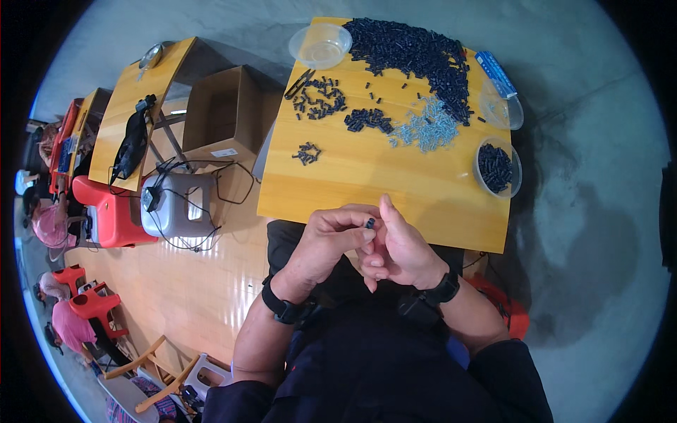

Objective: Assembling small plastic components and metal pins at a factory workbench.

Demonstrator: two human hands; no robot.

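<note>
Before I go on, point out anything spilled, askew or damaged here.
A clear container seems to jut past the right edge of the table, with a blue-and-white box slanted beside it. A few black pieces lie stray near the black heap. I see no damage.

Grey plastic stool (171,215) on glossy flooring (211,303)

Pale light streaks the flooring beside the stool. Left of it stands a red plastic seat (116,215); in view, a wooden-topped table (159,88) sits above it, a wooden-framed chair (169,384) well below.

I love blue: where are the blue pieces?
In the head view, the blue pieces lie right of centre on the table, beside the big black heap.
</note>
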